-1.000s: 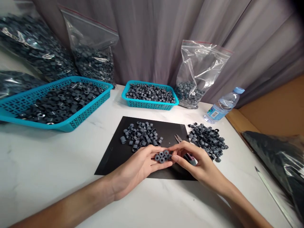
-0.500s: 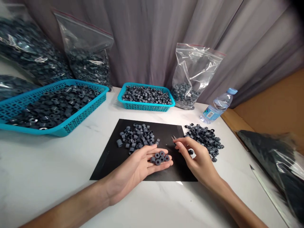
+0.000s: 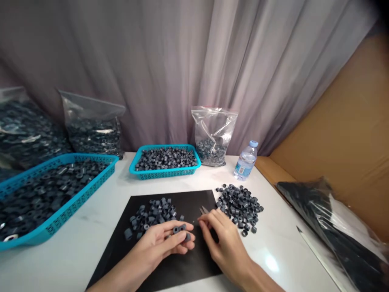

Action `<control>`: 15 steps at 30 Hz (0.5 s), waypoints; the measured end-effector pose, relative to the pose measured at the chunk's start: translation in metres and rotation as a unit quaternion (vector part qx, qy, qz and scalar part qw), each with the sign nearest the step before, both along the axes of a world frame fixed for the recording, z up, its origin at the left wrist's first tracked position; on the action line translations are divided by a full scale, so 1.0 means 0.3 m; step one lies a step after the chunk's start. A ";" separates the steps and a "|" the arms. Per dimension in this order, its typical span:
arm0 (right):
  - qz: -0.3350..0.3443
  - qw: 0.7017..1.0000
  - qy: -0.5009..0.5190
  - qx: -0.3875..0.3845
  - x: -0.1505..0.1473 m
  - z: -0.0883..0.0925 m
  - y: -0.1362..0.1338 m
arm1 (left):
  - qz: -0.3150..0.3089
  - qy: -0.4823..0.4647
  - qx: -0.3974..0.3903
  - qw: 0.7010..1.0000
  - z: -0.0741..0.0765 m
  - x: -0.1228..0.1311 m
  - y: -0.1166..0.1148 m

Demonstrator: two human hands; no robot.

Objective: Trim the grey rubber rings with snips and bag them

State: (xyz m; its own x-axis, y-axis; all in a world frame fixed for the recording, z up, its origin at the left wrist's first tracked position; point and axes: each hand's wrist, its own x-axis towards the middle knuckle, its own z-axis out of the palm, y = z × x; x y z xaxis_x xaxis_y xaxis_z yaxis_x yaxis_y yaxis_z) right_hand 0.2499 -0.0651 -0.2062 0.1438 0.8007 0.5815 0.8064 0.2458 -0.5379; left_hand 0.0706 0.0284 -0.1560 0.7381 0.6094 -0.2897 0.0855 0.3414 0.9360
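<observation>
My left hand (image 3: 161,245) rests palm up on a black mat (image 3: 170,267), its fingers curled round several small grey rubber rings (image 3: 180,229). My right hand (image 3: 223,243) lies just to the right on the mat, fingers bent, its fingertips beside the tips of a small metal tool (image 3: 203,209); whether it grips the tool is hidden. A loose heap of grey rings (image 3: 154,213) sits on the mat beyond my left hand. Another heap of rings (image 3: 240,202) lies on the white table (image 3: 91,227) to the right of the mat.
A small teal basket (image 3: 164,172) and a large teal basket (image 3: 57,211) hold rings. Plastic bags of rings (image 3: 212,140) stand against a grey curtain; a water bottle (image 3: 245,160) is beside them. A black plastic bag (image 3: 328,219) and cardboard lie right.
The head camera has tilted up, so everything sits lower in view. My left fingers have curled over the rings. My right hand has moved left toward the tool's tips.
</observation>
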 end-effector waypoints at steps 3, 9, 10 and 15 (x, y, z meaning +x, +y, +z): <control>0.002 1.000 0.000 0.026 -0.007 -0.009 0.015 | -0.011 0.001 0.116 0.993 0.053 0.045 0.081; 0.009 0.995 -0.041 0.096 -0.030 -0.061 0.050 | 0.005 -0.037 0.392 0.919 0.284 0.274 0.319; 0.005 0.993 -0.046 0.110 -0.035 -0.070 0.059 | 0.021 -0.044 0.425 0.904 0.339 0.337 0.369; -0.058 0.974 -0.047 0.216 -0.065 -0.129 0.135 | 0.099 -0.060 0.576 0.809 0.622 0.694 0.592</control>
State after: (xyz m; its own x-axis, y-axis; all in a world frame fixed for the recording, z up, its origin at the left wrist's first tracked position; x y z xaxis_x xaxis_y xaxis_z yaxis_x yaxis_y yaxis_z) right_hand 0.2303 -0.0246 -0.2449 0.1482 0.4608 0.8750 0.8831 0.3367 -0.3268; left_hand 0.2786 0.2061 0.0307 0.5744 0.5332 0.6210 0.0216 -0.7683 0.6397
